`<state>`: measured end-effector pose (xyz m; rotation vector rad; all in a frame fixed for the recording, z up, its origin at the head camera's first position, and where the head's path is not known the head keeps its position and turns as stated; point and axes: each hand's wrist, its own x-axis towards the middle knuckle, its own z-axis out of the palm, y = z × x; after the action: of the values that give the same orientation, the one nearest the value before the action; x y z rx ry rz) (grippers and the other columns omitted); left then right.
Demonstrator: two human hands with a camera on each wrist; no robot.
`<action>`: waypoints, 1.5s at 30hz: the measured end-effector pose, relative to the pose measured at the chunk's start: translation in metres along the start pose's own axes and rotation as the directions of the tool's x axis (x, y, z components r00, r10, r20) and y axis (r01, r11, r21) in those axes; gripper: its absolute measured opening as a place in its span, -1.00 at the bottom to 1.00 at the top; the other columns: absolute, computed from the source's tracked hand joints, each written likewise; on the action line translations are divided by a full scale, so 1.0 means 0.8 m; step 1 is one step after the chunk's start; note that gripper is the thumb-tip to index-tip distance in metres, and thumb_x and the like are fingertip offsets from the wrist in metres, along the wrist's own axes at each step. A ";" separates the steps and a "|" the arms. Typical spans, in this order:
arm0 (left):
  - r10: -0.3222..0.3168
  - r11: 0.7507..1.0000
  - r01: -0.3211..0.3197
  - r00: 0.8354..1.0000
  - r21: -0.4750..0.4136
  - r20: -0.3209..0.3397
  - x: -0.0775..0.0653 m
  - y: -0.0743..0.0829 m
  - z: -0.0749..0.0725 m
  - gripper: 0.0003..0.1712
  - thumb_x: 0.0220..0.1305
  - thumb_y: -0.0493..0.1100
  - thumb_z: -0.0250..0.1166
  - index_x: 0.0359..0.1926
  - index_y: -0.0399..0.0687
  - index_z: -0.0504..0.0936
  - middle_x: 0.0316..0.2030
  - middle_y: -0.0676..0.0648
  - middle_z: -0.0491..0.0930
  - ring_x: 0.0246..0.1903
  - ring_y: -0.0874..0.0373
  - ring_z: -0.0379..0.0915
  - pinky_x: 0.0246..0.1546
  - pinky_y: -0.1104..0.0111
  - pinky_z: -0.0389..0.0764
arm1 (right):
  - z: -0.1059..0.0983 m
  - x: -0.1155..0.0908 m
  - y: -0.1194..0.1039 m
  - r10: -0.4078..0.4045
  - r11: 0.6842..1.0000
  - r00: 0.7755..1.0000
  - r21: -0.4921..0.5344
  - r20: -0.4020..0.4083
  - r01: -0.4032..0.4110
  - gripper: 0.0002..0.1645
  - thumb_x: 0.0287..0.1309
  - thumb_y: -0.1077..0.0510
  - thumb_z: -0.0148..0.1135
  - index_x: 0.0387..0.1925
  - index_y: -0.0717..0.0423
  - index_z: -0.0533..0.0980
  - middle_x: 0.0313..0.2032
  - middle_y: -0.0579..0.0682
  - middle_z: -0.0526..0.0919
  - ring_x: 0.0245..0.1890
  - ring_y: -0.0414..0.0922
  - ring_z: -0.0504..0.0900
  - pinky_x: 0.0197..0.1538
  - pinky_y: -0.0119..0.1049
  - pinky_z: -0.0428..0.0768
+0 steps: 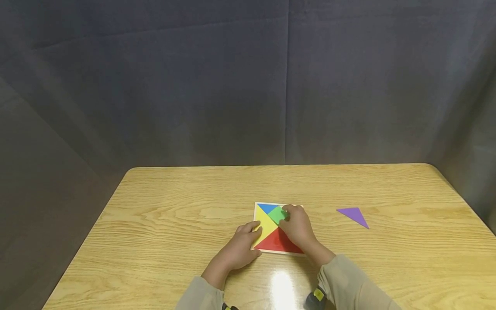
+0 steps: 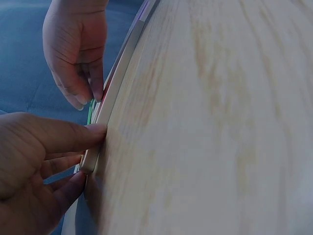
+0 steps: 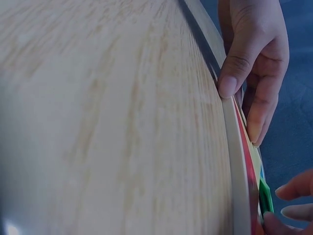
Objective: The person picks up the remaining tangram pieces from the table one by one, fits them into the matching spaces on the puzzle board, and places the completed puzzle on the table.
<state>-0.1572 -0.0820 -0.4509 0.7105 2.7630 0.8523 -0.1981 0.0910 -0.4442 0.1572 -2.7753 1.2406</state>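
Note:
A tangram tray [image 1: 254,212] with a pale rim lies on the table. My left hand [image 1: 241,246] grips its near left corner, thumb at the front edge and fingers over the yellow triangle [image 1: 265,224]. With my right hand [image 1: 299,227] I pinch a green square piece [image 1: 276,214] over the tray's upper middle. In the right wrist view the green piece [image 3: 265,197] stands tilted above the rim. A red triangle [image 1: 277,242] fills the near side, and a blue triangle [image 1: 266,207] sits at the far left corner. My right hand hides the tray's right part.
A purple triangle [image 1: 354,216] lies alone on the wooden table [image 1: 174,215], to the right of the tray. Dark cloth [image 1: 213,94] hangs behind the table and along its sides.

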 end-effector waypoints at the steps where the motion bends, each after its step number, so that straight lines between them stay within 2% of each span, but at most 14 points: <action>1: 0.002 1.000 -0.002 1.000 0.004 -0.002 0.000 0.000 0.000 -0.38 0.03 -0.22 0.20 0.13 -0.34 0.28 0.20 -0.13 0.12 0.17 -0.01 -0.03 0.11 0.22 0.15 | 0.000 0.000 0.000 -0.013 1.000 1.000 -0.013 0.001 0.013 -0.58 -0.30 0.42 0.14 -0.22 0.46 0.47 -0.42 0.17 0.44 -0.45 -0.07 0.37 -0.37 -0.23 0.41; 9: 0.010 1.000 -0.010 1.000 0.002 -0.009 0.001 0.000 -0.001 -0.38 0.02 -0.23 0.21 0.13 -0.35 0.29 0.20 -0.14 0.12 0.16 -0.02 -0.01 0.10 0.22 0.17 | -0.001 -0.001 -0.004 -0.049 0.994 0.998 -0.092 0.032 0.052 -0.52 -0.27 0.38 0.13 -0.14 0.43 0.45 -0.32 0.23 0.46 -0.44 -0.06 0.40 -0.31 -0.16 0.43; 13: 0.003 1.000 -0.003 1.000 0.001 -0.007 0.001 -0.001 0.000 -0.38 0.02 -0.23 0.21 0.13 -0.35 0.29 0.20 -0.13 0.12 0.16 -0.02 -0.02 0.10 0.23 0.17 | 0.000 -0.002 -0.004 -0.065 0.992 0.998 -0.109 0.027 0.068 -0.53 -0.26 0.38 0.13 -0.15 0.42 0.46 -0.31 0.22 0.48 -0.39 -0.03 0.44 -0.24 -0.13 0.44; 18: -0.005 1.000 0.005 1.000 -0.003 -0.005 0.002 -0.001 0.001 -0.39 0.02 -0.23 0.21 0.13 -0.34 0.29 0.20 -0.12 0.12 0.16 -0.01 -0.02 0.10 0.23 0.18 | 0.002 -0.002 -0.002 -0.078 0.990 0.997 -0.118 0.015 0.079 -0.53 -0.28 0.39 0.12 -0.16 0.44 0.46 -0.32 0.21 0.50 -0.36 -0.01 0.46 -0.26 -0.13 0.45; 26: -0.014 1.000 0.014 1.000 -0.018 0.003 0.001 -0.001 0.002 -0.39 0.04 -0.23 0.21 0.13 -0.34 0.28 0.21 -0.11 0.11 0.17 -0.01 -0.03 0.09 0.22 0.19 | 0.004 -0.004 -0.001 -0.052 0.990 0.998 -0.130 0.041 0.057 -0.49 -0.26 0.37 0.11 -0.10 0.40 0.45 -0.26 0.24 0.51 -0.21 0.13 0.45 -0.17 -0.06 0.41; 32: -0.009 1.000 0.009 1.000 -0.013 -0.002 0.001 0.000 0.002 -0.39 0.02 -0.23 0.22 0.13 -0.34 0.29 0.20 -0.11 0.12 0.16 -0.01 -0.01 0.09 0.22 0.19 | 0.005 -0.004 -0.003 -0.050 0.990 0.997 -0.129 0.054 0.057 -0.50 -0.25 0.35 0.14 -0.11 0.40 0.45 -0.25 0.24 0.49 -0.24 0.09 0.43 -0.21 -0.10 0.41; 35: -0.009 1.000 0.009 1.000 -0.013 -0.008 0.001 -0.001 0.002 -0.38 0.02 -0.23 0.22 0.13 -0.34 0.29 0.20 -0.12 0.12 0.16 -0.01 -0.02 0.09 0.22 0.19 | 0.005 -0.004 -0.004 -0.050 0.989 0.997 -0.135 0.063 0.058 -0.52 -0.23 0.32 0.16 -0.12 0.40 0.46 -0.24 0.24 0.48 -0.21 0.11 0.43 -0.17 -0.08 0.40; 39: -0.003 1.000 0.002 1.000 -0.012 -0.010 0.001 -0.002 0.002 -0.38 0.02 -0.23 0.22 0.13 -0.34 0.29 0.20 -0.12 0.12 0.17 -0.02 -0.02 0.10 0.22 0.18 | 0.005 -0.004 -0.003 -0.038 0.994 0.997 -0.099 0.071 0.044 -0.55 -0.20 0.30 0.16 -0.15 0.41 0.46 -0.23 0.24 0.47 -0.20 0.10 0.43 -0.13 -0.08 0.41; 45: 0.000 1.000 0.000 1.000 -0.012 -0.007 0.000 -0.002 0.002 -0.39 0.02 -0.23 0.22 0.12 -0.34 0.29 0.20 -0.13 0.12 0.17 -0.02 -0.03 0.10 0.21 0.18 | 0.002 -0.004 0.006 0.018 0.998 0.997 0.065 0.075 -0.023 -0.60 -0.11 0.27 0.12 -0.15 0.38 0.45 -0.28 0.18 0.43 -0.35 -0.04 0.41 -0.28 -0.20 0.44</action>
<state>-0.1576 -0.0821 -0.4535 0.7061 2.7619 0.8722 -0.1961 0.0935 -0.4489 0.1846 -2.8066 1.3588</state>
